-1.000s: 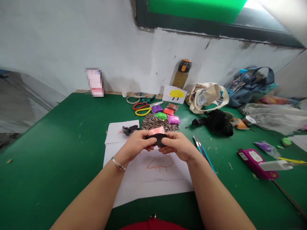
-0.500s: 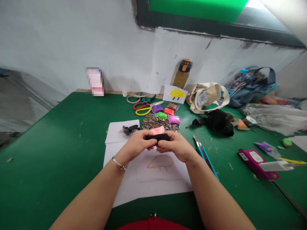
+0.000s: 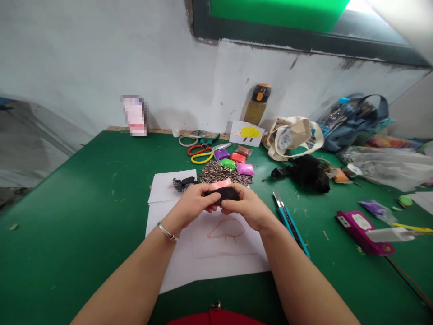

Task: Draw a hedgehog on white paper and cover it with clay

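Note:
Between both hands, above the white paper (image 3: 182, 253), is a soft lump of black clay (image 3: 227, 194). My left hand (image 3: 199, 198) grips its left end, thumb laid across the front. The right end is pinched by my right hand (image 3: 245, 202), its thumb pressing the near side. On the paper below is an orange outline drawing (image 3: 226, 229) of a hedgehog-like animal. Just behind my fingers lie a pink packet (image 3: 221, 183) and a pile of striped sunflower seeds (image 3: 216, 171). A crumpled black wrapper (image 3: 184, 183) rests beside my left hand.
Several coloured clay packets (image 3: 237, 158) and scissors (image 3: 203, 155) lie behind the seeds. To the right are a blue utility knife (image 3: 291, 225), a black bag (image 3: 307, 174) and a magenta glue-gun-like device (image 3: 361, 230). A yellow hedgehog picture (image 3: 248, 132) leans near a bottle (image 3: 256, 106).
The black clay has turned slightly between my fingers and shows a taller, rounder face. My left thumb has shifted a little up and onto it; both arms stay in place.

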